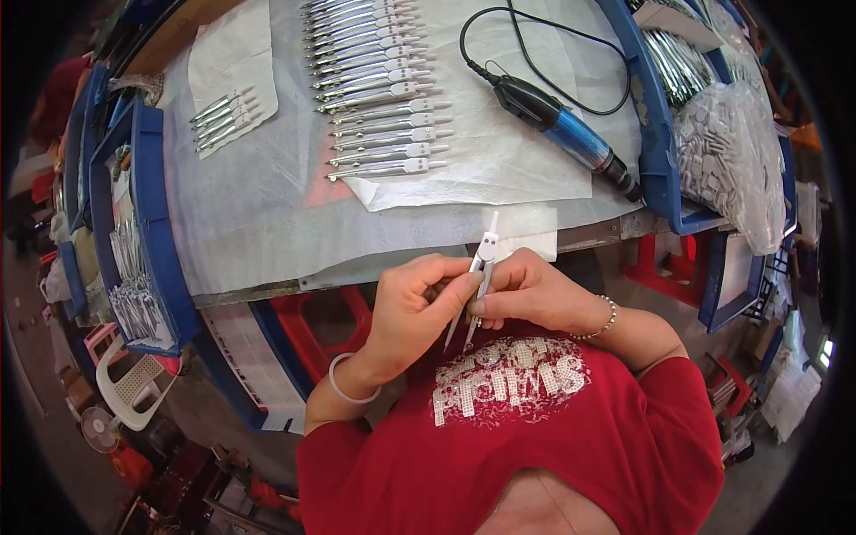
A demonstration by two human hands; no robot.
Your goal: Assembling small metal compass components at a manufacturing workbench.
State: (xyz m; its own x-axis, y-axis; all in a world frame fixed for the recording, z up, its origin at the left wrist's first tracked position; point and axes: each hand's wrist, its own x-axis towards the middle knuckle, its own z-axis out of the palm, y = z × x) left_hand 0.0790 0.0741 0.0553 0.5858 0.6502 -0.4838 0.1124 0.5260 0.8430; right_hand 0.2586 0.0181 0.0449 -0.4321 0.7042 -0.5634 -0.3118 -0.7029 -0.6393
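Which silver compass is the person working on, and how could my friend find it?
Start at the white-covered table, where silver compasses lie in a long row. Come down past its front edge to the left hand and right hand above the red shirt. The compass pinched between them is the only one off the table, points aimed down.

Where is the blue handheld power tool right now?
In the head view, the blue power tool lies on the white-covered table, upper right, between the row of metal compasses and the blue bin.

Bright, even overhead light – soft shadows, mild glare on white sheeting – fisheye bending, dark vignetted rim.
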